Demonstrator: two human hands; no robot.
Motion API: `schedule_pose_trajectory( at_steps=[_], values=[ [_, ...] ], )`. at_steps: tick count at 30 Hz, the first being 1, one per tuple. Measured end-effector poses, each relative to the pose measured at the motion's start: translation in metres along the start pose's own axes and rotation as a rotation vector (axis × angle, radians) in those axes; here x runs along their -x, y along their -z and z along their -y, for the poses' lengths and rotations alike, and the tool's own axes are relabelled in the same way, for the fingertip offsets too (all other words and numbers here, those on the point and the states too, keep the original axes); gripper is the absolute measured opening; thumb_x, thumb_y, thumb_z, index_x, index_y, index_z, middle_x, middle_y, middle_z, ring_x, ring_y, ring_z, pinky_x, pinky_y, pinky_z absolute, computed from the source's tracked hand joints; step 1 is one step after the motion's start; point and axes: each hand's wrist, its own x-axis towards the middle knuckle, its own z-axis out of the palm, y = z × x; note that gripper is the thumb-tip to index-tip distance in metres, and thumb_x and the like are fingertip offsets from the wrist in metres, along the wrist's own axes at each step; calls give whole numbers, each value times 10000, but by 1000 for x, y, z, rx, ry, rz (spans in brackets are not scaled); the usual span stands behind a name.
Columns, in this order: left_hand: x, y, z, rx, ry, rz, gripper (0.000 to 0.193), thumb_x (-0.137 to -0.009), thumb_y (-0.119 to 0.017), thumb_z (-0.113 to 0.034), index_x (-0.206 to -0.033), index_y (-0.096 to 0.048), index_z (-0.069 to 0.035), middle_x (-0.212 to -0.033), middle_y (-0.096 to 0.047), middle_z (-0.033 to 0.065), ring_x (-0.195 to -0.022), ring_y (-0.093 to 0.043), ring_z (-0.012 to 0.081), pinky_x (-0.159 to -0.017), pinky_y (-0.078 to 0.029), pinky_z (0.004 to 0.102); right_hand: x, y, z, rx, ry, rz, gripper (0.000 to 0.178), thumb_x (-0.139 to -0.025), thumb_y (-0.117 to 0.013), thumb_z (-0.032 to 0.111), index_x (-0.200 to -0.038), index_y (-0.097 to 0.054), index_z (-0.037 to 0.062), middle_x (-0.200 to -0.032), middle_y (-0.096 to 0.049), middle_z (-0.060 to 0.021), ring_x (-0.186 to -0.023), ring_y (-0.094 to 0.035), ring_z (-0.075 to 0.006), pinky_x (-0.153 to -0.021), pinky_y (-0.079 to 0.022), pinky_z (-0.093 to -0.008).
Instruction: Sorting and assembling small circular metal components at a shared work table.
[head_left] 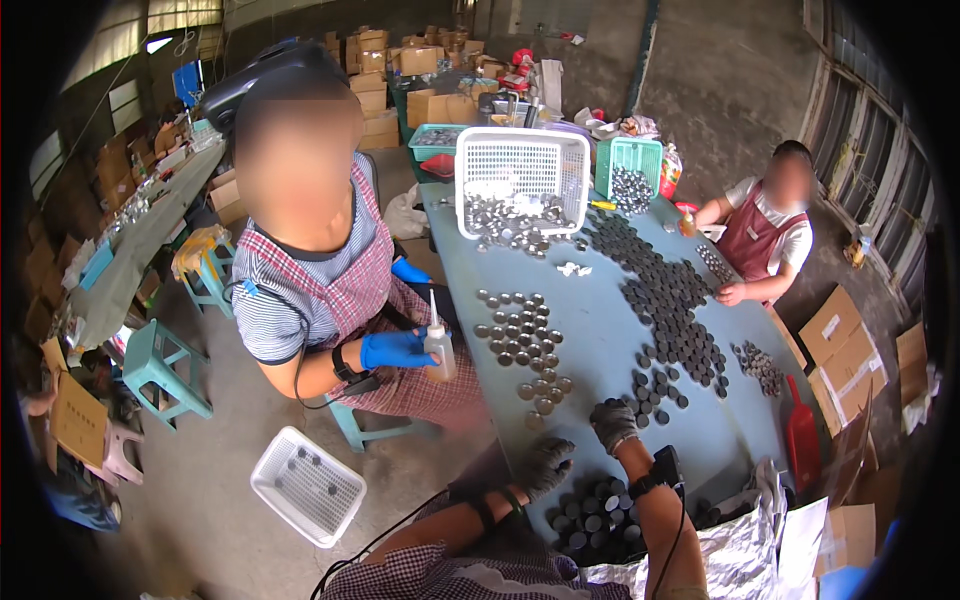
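Both my hands wear dark grey gloves at the near end of the blue-grey table. My left hand is at the near left edge, fingers curled; whether anything is in them is hidden. My right hand is closed over the tabletop, its fingertips beside the loose black round caps; what it grips is too small to make out. Between my forearms lies a pile of black caps. Beyond my left hand, silver round caps lie hollow side up, with amber-looking ones nearest me.
A blue-gloved co-worker at left holds a nozzle bottle; another person sits at the far right. A tilted white basket spills metal pieces, beside a green basket. A red dustpan lies at right. A white basket stands on the floor.
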Motion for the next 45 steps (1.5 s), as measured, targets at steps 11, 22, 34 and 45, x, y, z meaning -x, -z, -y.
schedule_pose_trajectory(
  at_steps=[11,22,34,45],
  values=[
    [-14,-6,15,-164,-66,45,385,-767,-678,-214,-1105,-594,-49,-1109,-598,157,-1068,-552,339,-936,-444,426,27,38,-33,-220,-4,-139,334,-725,-677,280,-983,-626,74,-934,-635,-157,-843,-624,-327,-715,-500,-429],
    [-74,-59,-8,-466,138,521,1001,-673,-710,-549,-1433,-268,-70,-1463,-264,192,-1372,-218,350,-1127,-137,493,85,64,-69,-206,-443,534,809,-635,-774,475,-1224,-511,-12,-1232,-544,-216,-1143,-531,-346,-968,-442,-378],
    [-152,-168,10,-506,78,620,1137,-612,-687,-670,-1472,-191,-116,-1509,-156,189,-1395,-134,385,-1133,-76,516,56,65,-137,-428,-758,473,564,-886,-462,448,-1373,-416,168,-1373,-475,-88,-1276,-425,-261,-1015,-362,-324],
    [-233,-244,46,-537,31,582,1107,-622,-667,-690,-1457,-235,-105,-1507,-171,188,-1383,-164,389,-1133,-103,498,20,60,-196,-843,-418,-13,495,-822,-602,341,-1254,-458,145,-1001,-571,-82,-836,-563,-230,-721,-464,-356]
  ],
)
